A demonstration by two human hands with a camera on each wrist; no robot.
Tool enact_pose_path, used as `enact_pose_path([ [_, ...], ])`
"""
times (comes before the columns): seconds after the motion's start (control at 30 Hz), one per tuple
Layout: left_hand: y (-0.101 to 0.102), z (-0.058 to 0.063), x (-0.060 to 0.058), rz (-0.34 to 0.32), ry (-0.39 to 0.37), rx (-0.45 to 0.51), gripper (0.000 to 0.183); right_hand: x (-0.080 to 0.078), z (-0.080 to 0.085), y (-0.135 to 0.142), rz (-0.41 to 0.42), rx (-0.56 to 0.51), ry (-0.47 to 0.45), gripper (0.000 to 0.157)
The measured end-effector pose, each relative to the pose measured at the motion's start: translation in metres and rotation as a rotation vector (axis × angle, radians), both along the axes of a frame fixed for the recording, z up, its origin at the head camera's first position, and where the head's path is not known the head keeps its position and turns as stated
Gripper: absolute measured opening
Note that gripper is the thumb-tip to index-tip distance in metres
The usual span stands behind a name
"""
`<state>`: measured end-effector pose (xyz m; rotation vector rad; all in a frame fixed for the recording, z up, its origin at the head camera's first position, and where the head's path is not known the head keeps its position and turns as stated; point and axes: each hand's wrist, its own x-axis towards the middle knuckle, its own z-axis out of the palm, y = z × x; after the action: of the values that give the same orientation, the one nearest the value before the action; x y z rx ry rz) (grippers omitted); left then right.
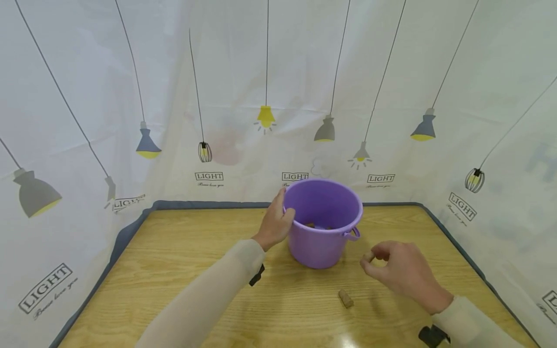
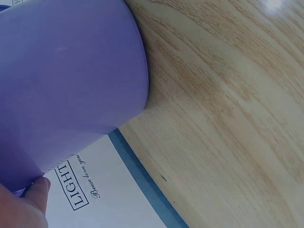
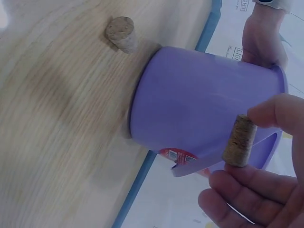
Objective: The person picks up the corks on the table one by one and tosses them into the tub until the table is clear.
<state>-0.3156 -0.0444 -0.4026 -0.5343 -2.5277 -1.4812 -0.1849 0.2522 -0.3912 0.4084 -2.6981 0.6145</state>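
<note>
A purple bucket (image 1: 319, 249) stands on the wooden table, with a few brown pieces showing at its bottom. My left hand (image 1: 275, 223) grips the bucket's rim at the left, the thumb over the near edge. Between the thumb and fingers of my right hand (image 1: 402, 268) is a cork (image 3: 240, 141), pinched by its two ends. That hand is to the right of the bucket, above the table. A second cork (image 1: 345, 298) lies on the wood in front of the bucket, left of and below my right hand.
The wooden table (image 1: 187, 270) has a dark blue border (image 1: 213, 205) along its back and sides. White cloth walls (image 1: 243, 58) printed with hanging lamps rise behind it. The bucket's purple handle (image 3: 204, 164) hangs at its side near a red label (image 3: 178, 155).
</note>
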Motion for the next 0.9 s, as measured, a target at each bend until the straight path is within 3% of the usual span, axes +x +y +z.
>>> enact_pose_path([
  [0.37,0.0,0.0,0.0,0.005,0.008,0.0,0.071,-0.003,0.012,-0.003,0.005,-0.078,0.128,0.007],
  [0.67,0.0,0.001,0.0,0.0,0.006,-0.007,0.071,-0.011,0.021,-0.009,-0.001,-0.114,0.292,0.018],
  [0.9,0.0,0.0,0.001,-0.005,-0.008,-0.006,0.072,-0.02,0.028,-0.016,0.016,-0.139,0.343,0.022],
])
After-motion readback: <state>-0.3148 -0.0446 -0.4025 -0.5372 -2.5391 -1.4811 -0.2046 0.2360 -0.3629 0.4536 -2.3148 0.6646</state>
